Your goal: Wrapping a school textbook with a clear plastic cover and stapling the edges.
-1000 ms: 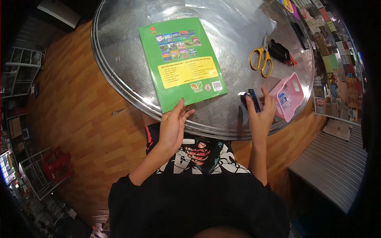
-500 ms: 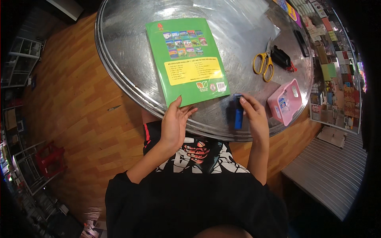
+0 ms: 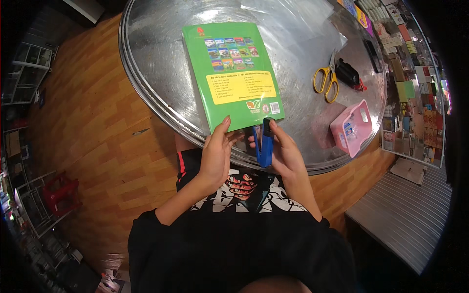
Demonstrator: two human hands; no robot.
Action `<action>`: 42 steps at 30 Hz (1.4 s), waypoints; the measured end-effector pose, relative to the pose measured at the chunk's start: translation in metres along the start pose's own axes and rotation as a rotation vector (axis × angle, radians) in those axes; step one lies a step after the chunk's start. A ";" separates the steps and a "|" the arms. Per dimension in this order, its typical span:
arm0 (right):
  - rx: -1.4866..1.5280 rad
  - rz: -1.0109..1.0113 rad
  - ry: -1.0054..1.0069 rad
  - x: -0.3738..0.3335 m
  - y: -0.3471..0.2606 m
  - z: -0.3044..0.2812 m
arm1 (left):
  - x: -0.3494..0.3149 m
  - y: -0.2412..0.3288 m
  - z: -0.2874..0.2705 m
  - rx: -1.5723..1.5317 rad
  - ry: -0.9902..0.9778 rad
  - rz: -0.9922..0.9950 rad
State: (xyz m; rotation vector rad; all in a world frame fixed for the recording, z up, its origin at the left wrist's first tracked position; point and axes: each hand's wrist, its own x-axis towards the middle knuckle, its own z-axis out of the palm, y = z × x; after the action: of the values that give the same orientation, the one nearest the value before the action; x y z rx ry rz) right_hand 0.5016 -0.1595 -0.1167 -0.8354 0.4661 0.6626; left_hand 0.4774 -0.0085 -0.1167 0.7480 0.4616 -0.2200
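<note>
A green book [image 3: 233,53] with a yellow panel and rows of small pictures on its cover lies on the round metal table, its near edge toward me. My left hand [image 3: 217,154] grips the book's near left corner, thumb on top and fingers underneath. In my right hand [image 3: 288,151] is a blue stapler [image 3: 265,151] with its jaws apart, pointing away from me. The stapler's tip meets the book's near edge close to the right corner; whether the edge lies between the jaws I cannot tell.
On the round metal table [image 3: 161,63] are yellow-handled scissors [image 3: 326,84], a black object [image 3: 348,74] with a red end, a pink plastic basket [image 3: 351,128], and clear plastic sheets [image 3: 312,24]. A red stool [image 3: 61,193] stands on the wooden floor to the left; packed shelves [image 3: 420,93] line the right.
My right hand has brought the stapler left from beside the book to its near edge and turned it, so its jaws now show apart. The left hand has closed on the book's corner.
</note>
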 end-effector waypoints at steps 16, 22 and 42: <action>0.063 0.023 -0.015 0.018 0.003 -0.002 | -0.004 0.006 0.008 0.032 0.055 0.023; 0.110 0.024 -0.029 0.024 0.006 -0.002 | -0.002 0.002 -0.001 0.038 0.028 0.035; 0.147 -0.010 -0.024 0.039 0.013 0.002 | -0.002 0.001 0.004 0.031 0.115 0.019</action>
State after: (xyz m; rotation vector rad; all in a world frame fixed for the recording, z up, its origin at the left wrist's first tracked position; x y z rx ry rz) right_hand 0.5207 -0.1380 -0.1466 -0.6902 0.4828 0.6205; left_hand 0.4769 -0.0101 -0.1124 0.7979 0.5612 -0.1669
